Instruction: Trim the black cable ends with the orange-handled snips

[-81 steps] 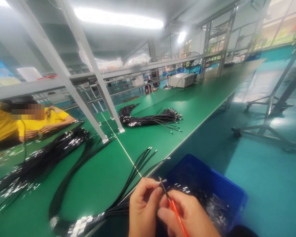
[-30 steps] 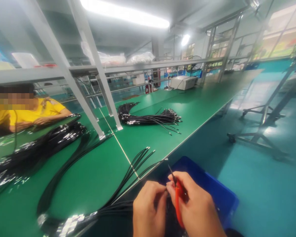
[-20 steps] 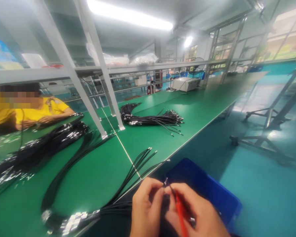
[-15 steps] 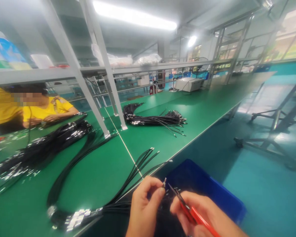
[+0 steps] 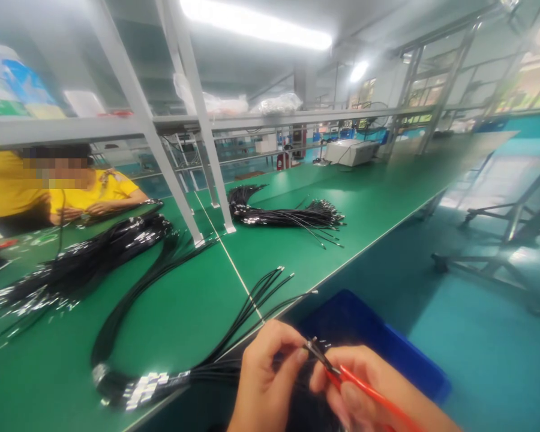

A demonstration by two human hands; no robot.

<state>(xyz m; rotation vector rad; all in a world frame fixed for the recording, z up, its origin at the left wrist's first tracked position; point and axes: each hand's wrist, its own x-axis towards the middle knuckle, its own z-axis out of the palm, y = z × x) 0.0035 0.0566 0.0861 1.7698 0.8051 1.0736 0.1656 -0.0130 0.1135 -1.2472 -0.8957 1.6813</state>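
Note:
My left hand (image 5: 272, 372) pinches the end of a black cable near the bench's front edge; its small metal tip shows just past my fingers. Red-handled cutters (image 5: 364, 387) are gripped in my right hand (image 5: 355, 378), and their dark jaws meet the cable end at my left fingertips. To the left, a bundle of black cables (image 5: 117, 324) curves over the green bench (image 5: 198, 312), with silvery ends at its lower part. A few loose cables (image 5: 247, 306) fan up beside my left hand.
A blue bin (image 5: 387, 348) stands below the bench edge. More black cables lie at the left (image 5: 94, 258) and farther back (image 5: 288, 216). White shelf posts (image 5: 211, 132) rise from the bench. People in yellow sit at the far left. A wheeled stand (image 5: 499, 258) is at right.
The cutters in my right hand have moved left, and their jaws now meet the cable end at my left fingers. The view has shifted slightly.

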